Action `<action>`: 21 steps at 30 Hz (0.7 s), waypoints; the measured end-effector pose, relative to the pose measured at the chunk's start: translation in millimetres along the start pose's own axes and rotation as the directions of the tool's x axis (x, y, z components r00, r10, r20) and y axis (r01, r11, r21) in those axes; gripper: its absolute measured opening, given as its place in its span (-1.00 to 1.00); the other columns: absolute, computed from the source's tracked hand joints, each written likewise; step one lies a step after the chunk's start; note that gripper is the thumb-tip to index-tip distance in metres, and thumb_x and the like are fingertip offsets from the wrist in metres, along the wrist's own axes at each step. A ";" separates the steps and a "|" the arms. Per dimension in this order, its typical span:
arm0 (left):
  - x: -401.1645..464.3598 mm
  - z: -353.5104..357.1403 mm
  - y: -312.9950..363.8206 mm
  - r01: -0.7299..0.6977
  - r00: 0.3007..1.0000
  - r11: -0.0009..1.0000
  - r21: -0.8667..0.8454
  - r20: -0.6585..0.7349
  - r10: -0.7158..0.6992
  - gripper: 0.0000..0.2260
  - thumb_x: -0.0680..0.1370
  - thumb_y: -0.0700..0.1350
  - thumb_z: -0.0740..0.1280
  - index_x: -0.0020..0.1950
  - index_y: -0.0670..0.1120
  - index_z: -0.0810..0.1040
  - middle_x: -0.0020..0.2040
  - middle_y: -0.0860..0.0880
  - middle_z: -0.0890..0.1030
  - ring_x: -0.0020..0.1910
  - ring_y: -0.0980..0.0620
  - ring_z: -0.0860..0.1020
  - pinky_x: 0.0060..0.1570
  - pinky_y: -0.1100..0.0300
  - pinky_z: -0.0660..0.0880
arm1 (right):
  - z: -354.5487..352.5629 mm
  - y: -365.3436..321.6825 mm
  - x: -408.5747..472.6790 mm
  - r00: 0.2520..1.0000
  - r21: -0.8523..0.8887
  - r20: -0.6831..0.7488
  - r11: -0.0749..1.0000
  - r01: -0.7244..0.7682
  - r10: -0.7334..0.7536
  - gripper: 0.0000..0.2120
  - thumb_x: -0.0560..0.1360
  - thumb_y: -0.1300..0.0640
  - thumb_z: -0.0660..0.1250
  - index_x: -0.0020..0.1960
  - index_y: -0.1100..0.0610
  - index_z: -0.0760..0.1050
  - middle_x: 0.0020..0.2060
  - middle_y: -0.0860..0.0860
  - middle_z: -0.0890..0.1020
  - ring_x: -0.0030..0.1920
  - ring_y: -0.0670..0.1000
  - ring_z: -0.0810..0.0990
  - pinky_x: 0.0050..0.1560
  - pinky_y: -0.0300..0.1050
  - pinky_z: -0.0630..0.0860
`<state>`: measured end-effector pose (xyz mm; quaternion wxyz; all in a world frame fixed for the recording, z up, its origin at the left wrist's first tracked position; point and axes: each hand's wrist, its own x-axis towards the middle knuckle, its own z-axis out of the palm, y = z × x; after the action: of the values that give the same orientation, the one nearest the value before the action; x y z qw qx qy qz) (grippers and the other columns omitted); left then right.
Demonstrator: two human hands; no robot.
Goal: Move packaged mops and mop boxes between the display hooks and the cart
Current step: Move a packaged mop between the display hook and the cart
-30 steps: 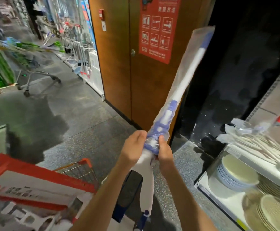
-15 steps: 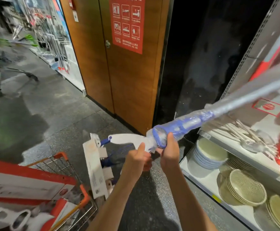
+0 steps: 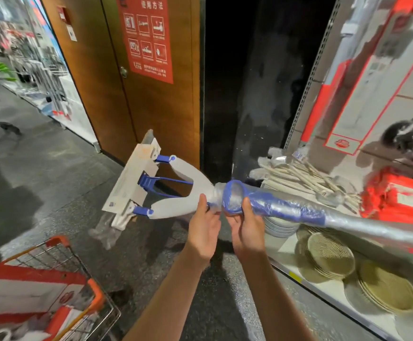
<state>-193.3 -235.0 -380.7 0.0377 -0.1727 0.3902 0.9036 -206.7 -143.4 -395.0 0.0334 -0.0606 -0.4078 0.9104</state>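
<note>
A plastic-wrapped mop (image 3: 284, 208) with a blue and white handle lies nearly level in front of me, its flat white head pointing left and its shaft running right over the shelf. My left hand (image 3: 204, 226) grips the white neck just behind the fork. My right hand (image 3: 246, 223) holds the blue collar from below. A red and white mop box (image 3: 21, 291) lies in the orange wire cart (image 3: 87, 291) at the bottom left. More red and white packaged mops (image 3: 362, 77) hang on the display at the upper right.
A wooden door (image 3: 151, 112) with a red sign stands ahead, beside a dark panel. The shelf (image 3: 296, 274) at the right holds stacked plates, woven mats and bagged utensils. A red mop head (image 3: 394, 200) sits at the far right. Grey floor stretches left.
The mop has swung from near upright to almost level, its head rising out of the cart and moving left. My view has turned right toward the shelf. Both hands still hold the neck.
</note>
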 end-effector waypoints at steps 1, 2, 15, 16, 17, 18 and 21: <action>1.0 4.4 -3.4 -0.006 1.000 1.000 0.013 0.015 0.006 -0.55 0.67 0.14 0.17 0.49 -0.04 0.42 0.31 -0.04 0.62 0.23 0.05 0.62 0.19 0.14 0.54 | -3.7 -2.3 -2.8 1.000 0.010 -0.014 1.000 -0.007 0.007 -0.79 0.68 0.14 0.18 0.25 0.04 0.52 0.13 0.02 0.71 0.17 0.03 0.67 0.06 -0.13 0.63; 1.1 9.4 -5.9 -0.008 1.000 1.000 0.021 0.020 0.008 -0.57 0.67 0.13 0.18 0.47 -0.03 0.44 0.29 -0.04 0.64 0.26 0.02 0.61 0.29 0.06 0.50 | -7.4 -5.2 -5.6 0.999 0.016 -0.030 1.000 -0.017 0.018 -0.80 0.68 0.14 0.18 0.23 0.03 0.53 0.13 0.02 0.71 0.17 0.02 0.67 0.05 -0.14 0.63; 28.5 71.4 -14.1 0.047 0.998 0.998 -0.040 0.046 -0.046 -0.62 0.66 0.03 0.26 0.41 -0.13 0.47 0.23 -0.17 0.65 0.14 -0.10 0.66 0.07 0.00 0.59 | -43.6 -69.3 -30.7 0.976 -0.307 -0.079 0.927 -0.215 0.201 -0.53 0.51 -0.21 0.31 0.27 0.08 0.55 0.13 0.09 0.69 0.14 0.03 0.68 0.13 -0.10 0.61; 32.5 75.4 -13.5 0.049 0.998 0.999 -0.021 0.051 -0.048 -0.61 0.67 0.02 0.26 0.43 -0.15 0.46 0.25 -0.17 0.64 0.17 -0.11 0.64 0.14 -0.03 0.58 | -44.7 -74.3 -33.4 0.969 -0.319 -0.122 0.916 -0.242 0.213 -0.53 0.50 -0.23 0.33 0.24 0.09 0.54 0.11 0.10 0.69 0.10 0.03 0.70 0.06 -0.13 0.63; 35.8 79.2 -12.9 0.057 0.997 0.998 0.007 0.057 -0.058 -0.61 0.67 0.00 0.26 0.44 -0.16 0.45 0.27 -0.18 0.62 0.21 -0.13 0.62 0.21 -0.05 0.56 | -46.6 -78.3 -35.8 0.963 -0.334 -0.159 0.906 -0.259 0.216 -0.52 0.50 -0.23 0.34 0.22 0.11 0.53 0.11 0.11 0.67 0.09 0.04 0.69 0.05 -0.10 0.65; 38.3 82.8 -12.0 0.065 0.996 0.997 0.031 0.059 -0.066 -0.61 0.67 -0.01 0.27 0.44 -0.18 0.46 0.27 -0.18 0.62 0.22 -0.13 0.61 0.24 -0.05 0.55 | -47.5 -83.0 -39.3 0.960 -0.338 -0.187 0.904 -0.264 0.211 -0.51 0.48 -0.23 0.36 0.19 0.14 0.54 0.09 0.11 0.67 0.07 0.05 0.68 0.08 -0.06 0.65; 41.5 92.1 -9.0 0.070 0.991 0.994 0.085 0.106 -0.079 -0.67 0.64 -0.04 0.32 0.36 -0.14 0.52 0.19 -0.13 0.67 0.08 -0.05 0.69 -0.04 0.07 0.65 | -48.7 -98.4 -50.2 0.967 -0.390 -0.233 0.900 -0.192 0.105 -0.54 0.45 -0.23 0.37 0.04 0.17 0.60 -0.10 0.08 0.73 -0.09 0.04 0.71 0.01 -0.06 0.67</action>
<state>-256.4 -165.5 -342.5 0.0997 -0.1360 0.4172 0.8930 -149.1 -47.4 -349.5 -0.0078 -0.1913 -0.5780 0.7933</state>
